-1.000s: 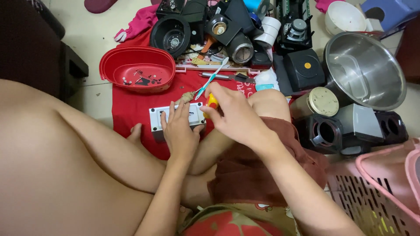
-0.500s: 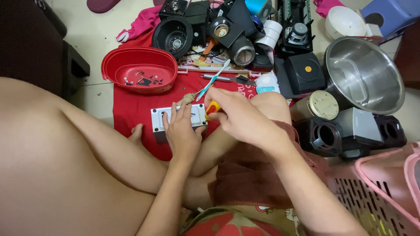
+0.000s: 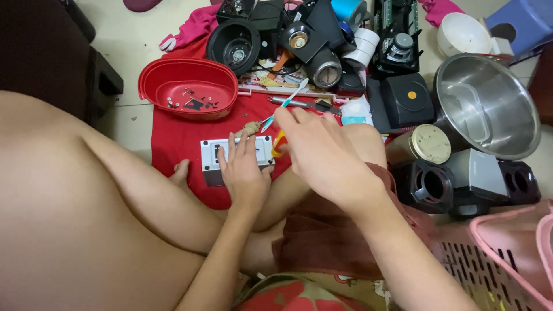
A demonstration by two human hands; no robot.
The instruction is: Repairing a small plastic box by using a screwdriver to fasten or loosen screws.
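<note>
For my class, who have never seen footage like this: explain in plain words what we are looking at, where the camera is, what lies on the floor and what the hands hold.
There is no machine here. A person sits on the floor and wears a camera on the head, so the one picture looks down past their bare legs at their own two hands.

The left hand presses flat on a small grey box that lies on a red cloth. The right hand holds a thin tool with an orange handle at the box's right end; its tip is hidden. A toothbrush lies just beyond the fingers.

Around them: a red plastic bowl with small dark parts inside, black speaker parts, a steel pot, a round tin and a pink basket at the lower right.
</note>
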